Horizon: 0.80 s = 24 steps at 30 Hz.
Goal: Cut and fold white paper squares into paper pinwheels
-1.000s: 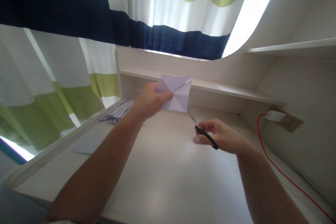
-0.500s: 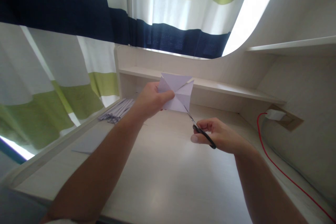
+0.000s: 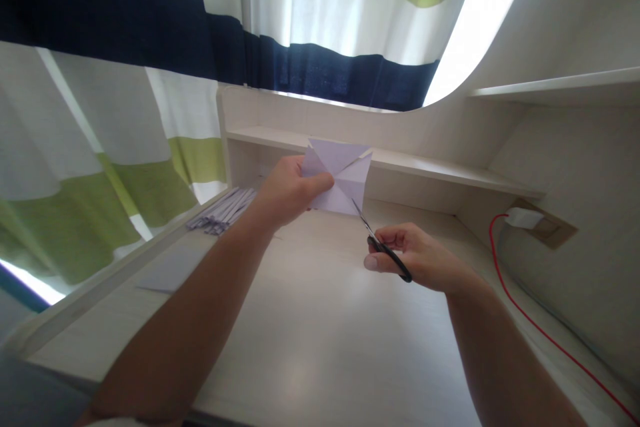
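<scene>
My left hand (image 3: 295, 190) pinches a square of pale paper (image 3: 350, 177) near its middle, thumb on top. Diagonal lines run over the paper, and a slit is open at its upper right corner. In my right hand (image 3: 405, 253) is a pair of scissors (image 3: 389, 259) with black handles, my thumb and fingers around the handles. Their blades point up and left, with the tips at the lower right part of the paper. How far the blades are apart is hard to make out.
A bundle of paper strips (image 3: 225, 210) lies at the desk's left back, with a flat white sheet (image 3: 170, 270) nearer me. A shelf (image 3: 425, 163) crosses the back. On the right, a red cable (image 3: 520, 307) runs from a white plug (image 3: 524, 217). Striped curtains (image 3: 320, 20) hang behind.
The paper has shifted very slightly right, and the slit at its upper right corner gapes a little wider. Both hands keep their grip and nearly the same place.
</scene>
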Each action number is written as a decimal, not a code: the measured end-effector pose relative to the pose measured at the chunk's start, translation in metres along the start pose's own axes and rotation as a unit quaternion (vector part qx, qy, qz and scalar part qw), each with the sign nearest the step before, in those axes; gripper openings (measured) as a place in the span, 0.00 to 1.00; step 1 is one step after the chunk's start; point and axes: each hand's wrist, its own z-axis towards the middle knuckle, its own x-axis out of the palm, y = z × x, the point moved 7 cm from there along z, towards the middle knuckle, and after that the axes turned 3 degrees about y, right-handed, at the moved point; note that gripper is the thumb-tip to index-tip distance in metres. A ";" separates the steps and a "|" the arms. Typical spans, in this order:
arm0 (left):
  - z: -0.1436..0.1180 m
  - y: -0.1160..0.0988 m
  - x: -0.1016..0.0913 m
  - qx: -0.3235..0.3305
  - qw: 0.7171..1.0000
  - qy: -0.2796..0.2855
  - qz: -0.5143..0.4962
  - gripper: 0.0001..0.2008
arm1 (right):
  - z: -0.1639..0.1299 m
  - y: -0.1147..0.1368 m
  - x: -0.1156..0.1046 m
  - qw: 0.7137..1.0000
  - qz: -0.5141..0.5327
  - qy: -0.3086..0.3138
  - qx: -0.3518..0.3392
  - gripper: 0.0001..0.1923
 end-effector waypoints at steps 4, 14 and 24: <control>0.000 0.000 0.001 -0.002 1.000 0.001 -0.004 0.09 | 0.000 -0.001 0.000 1.000 0.000 0.003 0.003 0.18; 0.001 -0.002 0.000 0.010 1.000 0.012 -0.023 0.12 | 0.001 -0.004 -0.005 1.000 0.012 -0.016 -0.012 0.20; 0.001 -0.002 0.002 0.006 0.999 0.037 -0.038 0.13 | 0.002 0.000 -0.006 0.999 0.039 -0.027 -0.014 0.20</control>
